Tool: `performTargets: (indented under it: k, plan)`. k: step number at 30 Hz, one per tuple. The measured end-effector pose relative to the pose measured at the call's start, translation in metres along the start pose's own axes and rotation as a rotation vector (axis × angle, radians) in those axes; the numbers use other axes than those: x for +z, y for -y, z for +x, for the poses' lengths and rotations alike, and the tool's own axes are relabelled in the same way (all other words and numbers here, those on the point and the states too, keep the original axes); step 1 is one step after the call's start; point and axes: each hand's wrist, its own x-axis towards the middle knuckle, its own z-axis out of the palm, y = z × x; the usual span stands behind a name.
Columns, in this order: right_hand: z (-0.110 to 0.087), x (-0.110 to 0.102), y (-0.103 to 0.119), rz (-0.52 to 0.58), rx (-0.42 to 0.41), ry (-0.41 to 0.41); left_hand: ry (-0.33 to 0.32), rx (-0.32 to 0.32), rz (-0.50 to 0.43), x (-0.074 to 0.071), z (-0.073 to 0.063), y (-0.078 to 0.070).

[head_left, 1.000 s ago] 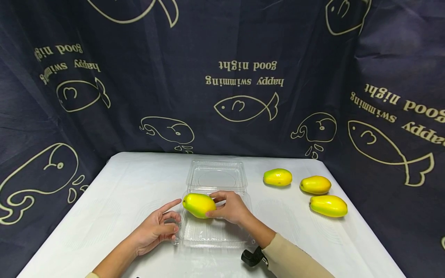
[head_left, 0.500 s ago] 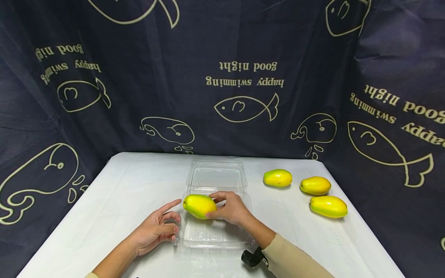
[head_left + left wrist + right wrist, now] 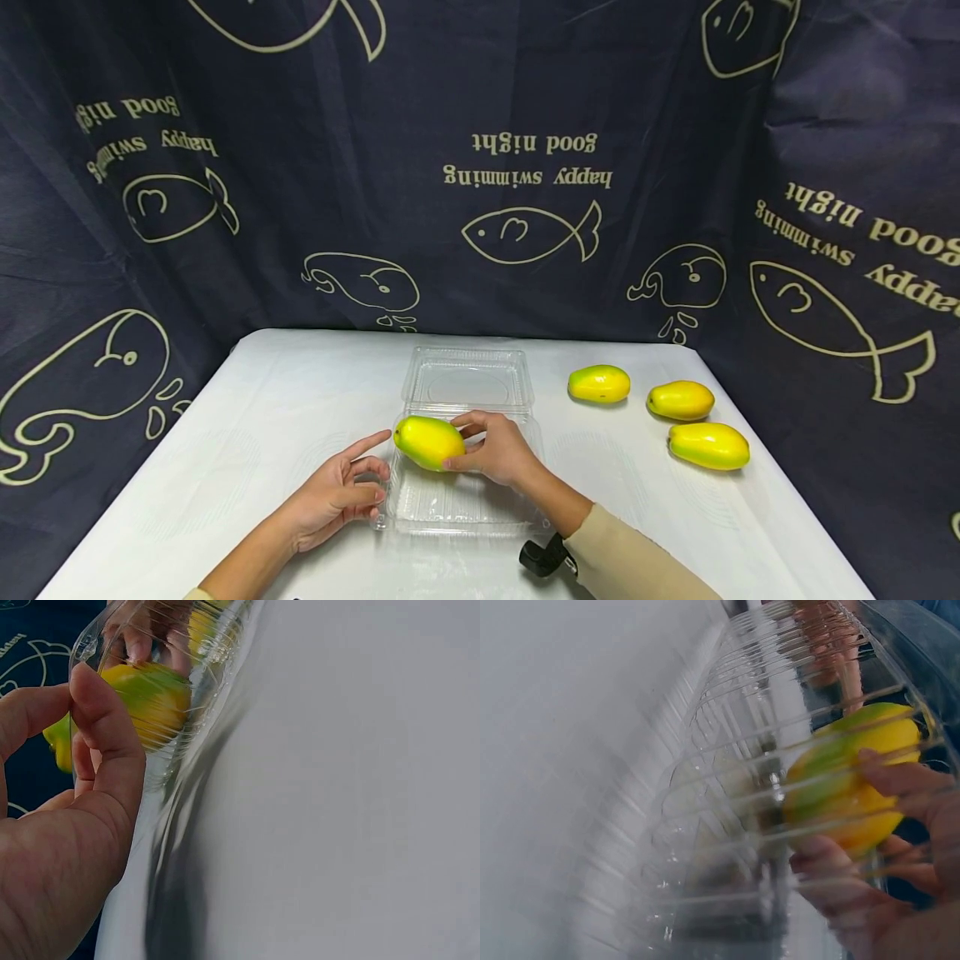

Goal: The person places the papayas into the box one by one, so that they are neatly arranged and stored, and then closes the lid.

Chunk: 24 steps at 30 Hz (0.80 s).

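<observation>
Well, our right hand (image 3: 495,450) grips a yellow-green fruit (image 3: 426,442) in its fingers at the open clear container (image 3: 435,502), whose rim our left hand (image 3: 337,498) pinches.

Yellow-green fruit (image 3: 429,442): qty 4 — 1 held, 3 on table (image 3: 187,533) | clear plastic container (image 3: 465,504): qty 1, with 2 joined halves | left hand (image 3: 335,498): qty 1 | right hand (image 3: 498,450): qty 1 | table: qty 1 | beige sleeves (image 3: 630,558): qty 2 | whole printed fish outlines (image 3: 517,234): qty 3
</observation>
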Motion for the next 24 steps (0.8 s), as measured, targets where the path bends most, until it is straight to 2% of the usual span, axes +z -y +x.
performTargets:
  k: [24]
  plan:
    - [-0.0018, -0.0025, -0.0004, -0.031, 0.02, 0.012, 0.001, 0.003, 0.006, -0.0001, 0.0, 0.0001]
